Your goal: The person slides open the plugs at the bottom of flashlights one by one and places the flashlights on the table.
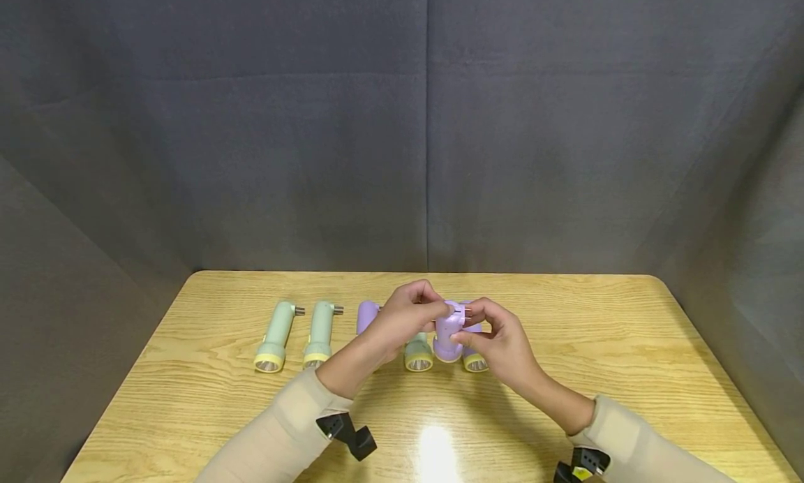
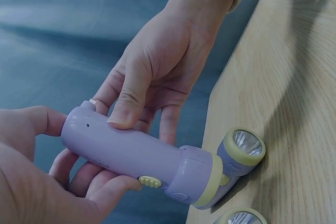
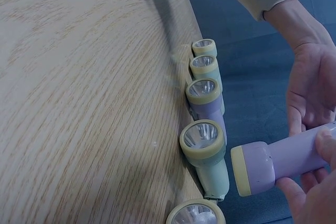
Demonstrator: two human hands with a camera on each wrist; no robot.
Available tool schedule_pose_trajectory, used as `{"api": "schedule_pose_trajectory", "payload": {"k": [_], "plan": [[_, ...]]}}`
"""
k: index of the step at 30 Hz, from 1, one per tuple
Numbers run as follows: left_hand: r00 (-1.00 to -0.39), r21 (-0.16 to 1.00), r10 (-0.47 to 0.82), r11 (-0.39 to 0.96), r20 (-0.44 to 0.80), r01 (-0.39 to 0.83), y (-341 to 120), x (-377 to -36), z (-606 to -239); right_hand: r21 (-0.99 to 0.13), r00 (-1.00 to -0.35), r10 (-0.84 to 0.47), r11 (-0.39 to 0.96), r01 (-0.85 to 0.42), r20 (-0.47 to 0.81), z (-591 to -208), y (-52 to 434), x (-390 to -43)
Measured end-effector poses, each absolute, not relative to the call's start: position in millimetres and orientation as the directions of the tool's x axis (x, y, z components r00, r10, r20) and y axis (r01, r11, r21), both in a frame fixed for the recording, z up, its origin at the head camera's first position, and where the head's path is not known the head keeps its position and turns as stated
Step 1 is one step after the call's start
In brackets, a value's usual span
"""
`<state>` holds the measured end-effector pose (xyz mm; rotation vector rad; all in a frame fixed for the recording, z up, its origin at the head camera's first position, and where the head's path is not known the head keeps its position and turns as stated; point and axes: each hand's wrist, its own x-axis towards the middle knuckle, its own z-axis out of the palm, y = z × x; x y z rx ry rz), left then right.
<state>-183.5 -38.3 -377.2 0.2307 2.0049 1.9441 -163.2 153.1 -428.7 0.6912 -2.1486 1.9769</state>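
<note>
Both hands hold one purple flashlight point(image 1: 447, 347) above the right part of a row of flashlights. Metal plug prongs point(image 1: 467, 318) stick out sideways from its tail, toward the right hand. My left hand point(image 1: 402, 319) grips it around the tail end, and in the left wrist view its fingers also lie along the body near the yellow switch point(image 2: 150, 181). My right hand point(image 1: 507, 347) pinches the body, thumb on the near side and fingertips by the prongs. In the right wrist view, the flashlight's yellow-rimmed head point(image 3: 241, 171) points left.
On the wooden table point(image 1: 534, 399) lie two green flashlights point(image 1: 276, 336) at left, a purple one point(image 1: 367, 315) partly behind the left arm, a green one point(image 1: 418, 354) and a purple one point(image 1: 475, 361) close behind the held flashlight. Dark curtains point(image 1: 314, 155) stand around the table.
</note>
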Motion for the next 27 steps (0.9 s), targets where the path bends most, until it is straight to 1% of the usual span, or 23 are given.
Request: {"api": "schedule_pose_trajectory", "payload": {"k": [15, 27], "plan": [[-0.931, 0.988, 0.332, 0.086, -0.151, -0.13, -36.4, -184.0, -377.3, -0.923, -0.907, -0.224, 0.064, -0.38, 0.358, -429.3, 154.1, -163.6], [-0.937, 0.985, 0.311, 0.111, -0.157, -0.128, -35.5, -182.3, -377.0, -0.929, -0.911, -0.224, 0.052, -0.366, 0.346, -428.8, 153.5, -163.2]]}}
